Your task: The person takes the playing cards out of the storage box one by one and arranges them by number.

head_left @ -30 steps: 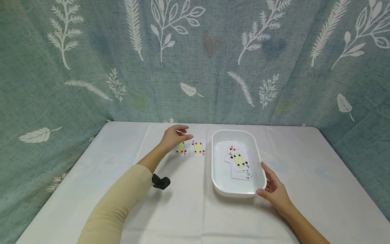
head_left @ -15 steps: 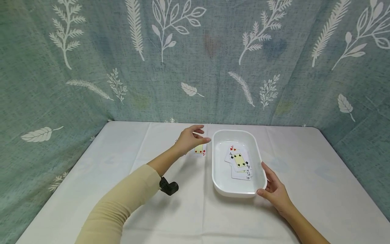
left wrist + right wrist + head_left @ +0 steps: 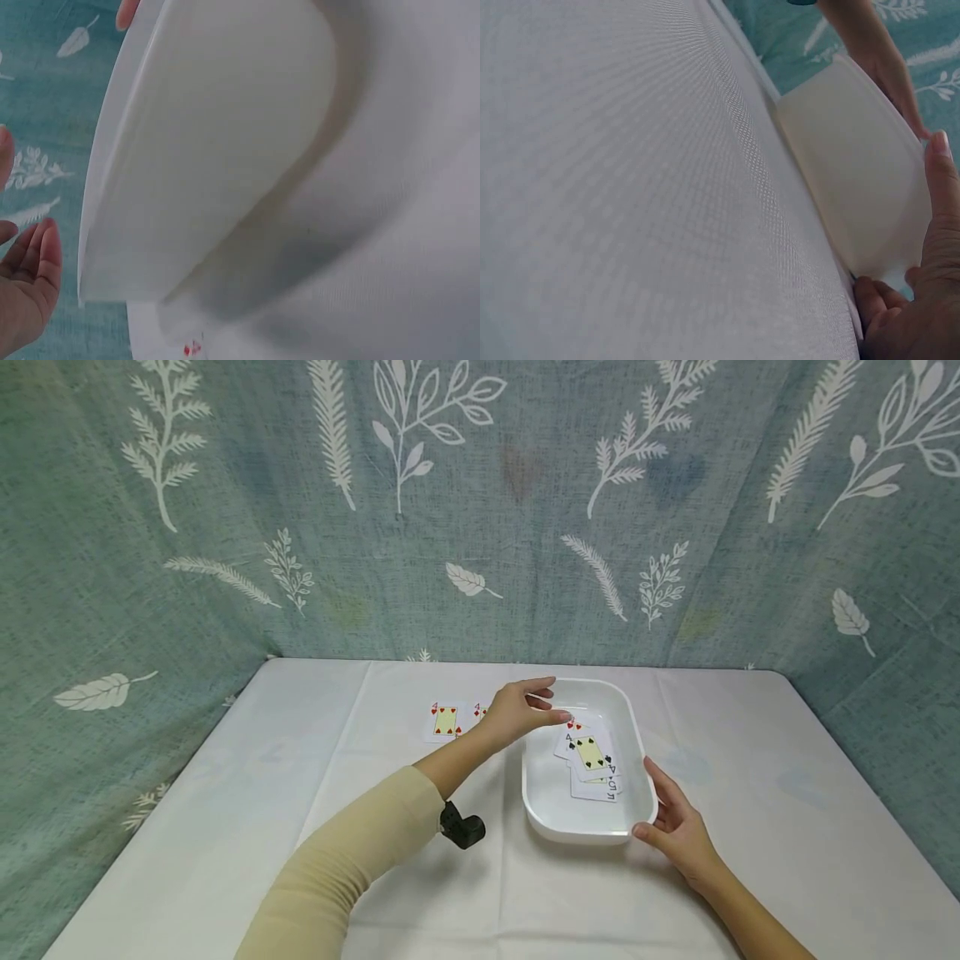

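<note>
My left hand [image 3: 521,714] hovers over the left rim of a white plastic tub [image 3: 581,828], its thumb reaching above the playing cards inside. No card shows between its fingers [image 3: 49,259], which look loosely bent in the left wrist view. At the tub's near right corner, my right hand [image 3: 678,839] grips the rim, thumb on top and fingers along the outer wall. Several overlapping playing cards lie on the tub's floor, with a four of spades [image 3: 588,753] uppermost. Outside, a four of hearts [image 3: 446,722] lies on the table, and my left hand partly covers a diamond card [image 3: 483,713].
A white cloth covers the table [image 3: 360,877]. Behind it hangs a green curtain [image 3: 480,618] with white leaf prints, which also runs along both sides. A black wrist camera [image 3: 463,828] sits under my left forearm.
My left hand has moved right, from above the two table cards to over the tub's left rim. The four of hearts is now uncovered. My right hand and the tub stay in place.
</note>
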The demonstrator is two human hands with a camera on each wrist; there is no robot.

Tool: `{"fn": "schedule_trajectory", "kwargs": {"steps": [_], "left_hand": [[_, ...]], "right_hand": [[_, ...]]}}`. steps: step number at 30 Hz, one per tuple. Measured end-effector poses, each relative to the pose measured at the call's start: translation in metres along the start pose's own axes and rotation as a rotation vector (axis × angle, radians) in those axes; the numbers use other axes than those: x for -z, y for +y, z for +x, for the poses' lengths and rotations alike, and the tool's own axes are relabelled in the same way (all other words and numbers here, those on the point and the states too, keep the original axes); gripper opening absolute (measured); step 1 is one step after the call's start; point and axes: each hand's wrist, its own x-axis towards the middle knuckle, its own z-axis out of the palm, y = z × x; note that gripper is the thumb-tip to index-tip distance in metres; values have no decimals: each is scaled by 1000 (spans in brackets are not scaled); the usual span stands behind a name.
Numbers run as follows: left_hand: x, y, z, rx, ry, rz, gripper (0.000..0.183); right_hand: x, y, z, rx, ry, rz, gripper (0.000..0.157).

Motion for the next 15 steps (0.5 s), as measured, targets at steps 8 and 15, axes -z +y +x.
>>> {"fn": "schedule_trajectory", "kwargs": {"steps": [8, 15], "left_hand": [[-27, 1, 6, 12, 8, -13, 74], [-46, 2, 11, 30, 5, -18, 75]], "right_hand": [[0, 1, 0, 6, -9, 17, 86], [1, 2, 1, 8, -5, 26, 85]]}}
